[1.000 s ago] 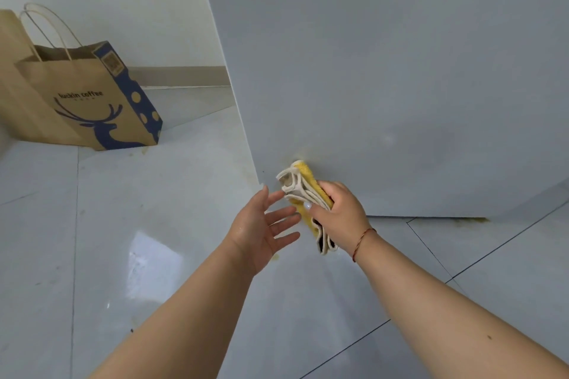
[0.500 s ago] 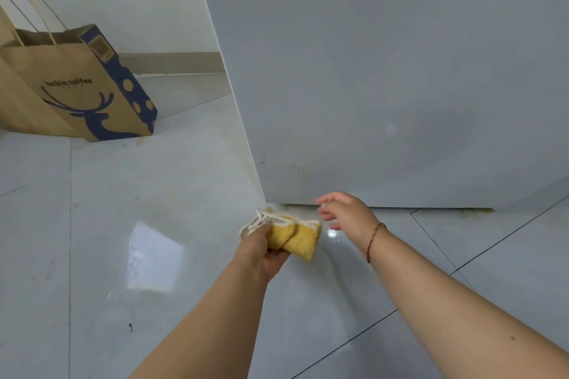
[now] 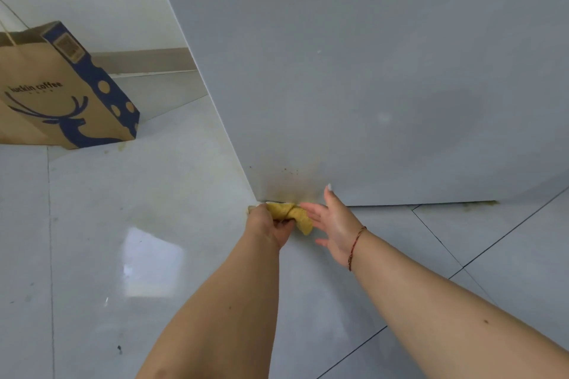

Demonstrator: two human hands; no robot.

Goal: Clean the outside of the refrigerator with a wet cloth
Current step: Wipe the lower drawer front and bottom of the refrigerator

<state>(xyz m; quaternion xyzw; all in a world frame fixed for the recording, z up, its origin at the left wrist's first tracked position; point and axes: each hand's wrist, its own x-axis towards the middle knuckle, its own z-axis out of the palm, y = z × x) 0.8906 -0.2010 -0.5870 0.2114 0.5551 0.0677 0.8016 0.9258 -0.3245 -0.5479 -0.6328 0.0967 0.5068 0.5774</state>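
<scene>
The pale grey side of the refrigerator (image 3: 369,71) fills the upper right of the head view, with brownish stains near its bottom left corner (image 3: 292,184). My left hand (image 3: 268,224) grips a yellow cloth (image 3: 292,214) with a white edge, low at that corner by the floor. My right hand (image 3: 334,221) is just right of the cloth, fingers straight and spread, holding nothing; its fingertips are close to the cloth. A red string bracelet sits on the right wrist.
A brown paper bag (image 3: 61,95) with a blue deer print stands on the glossy tiled floor (image 3: 123,224) at the left, near the wall. Yellowish grime lies along the refrigerator's bottom edge (image 3: 480,203) at the right.
The cloth passed from my right hand to my left hand. My left hand then carried it up to the refrigerator's bottom corner, and my right hand opened flat beside it.
</scene>
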